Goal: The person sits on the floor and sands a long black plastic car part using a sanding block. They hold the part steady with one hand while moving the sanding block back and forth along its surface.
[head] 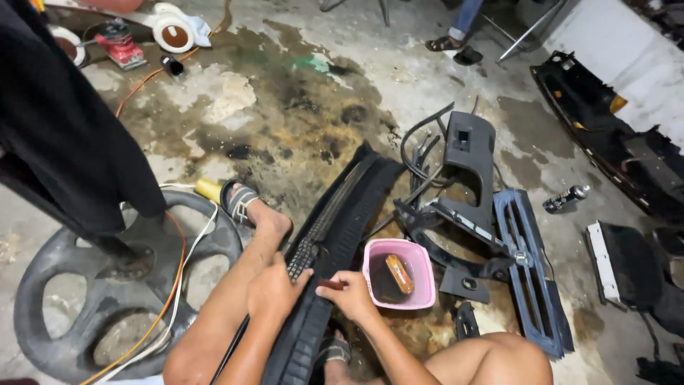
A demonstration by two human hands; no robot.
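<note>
The floor is bare grey concrete (427, 78), mottled with dark oily stains and a damp brown patch (299, 121) at its middle. At two o'clock a pale whitewashed wall (627, 50) meets the floor. At twelve o'clock the thin metal legs of a chair (531, 28) stand. The light is flat and even.
</note>
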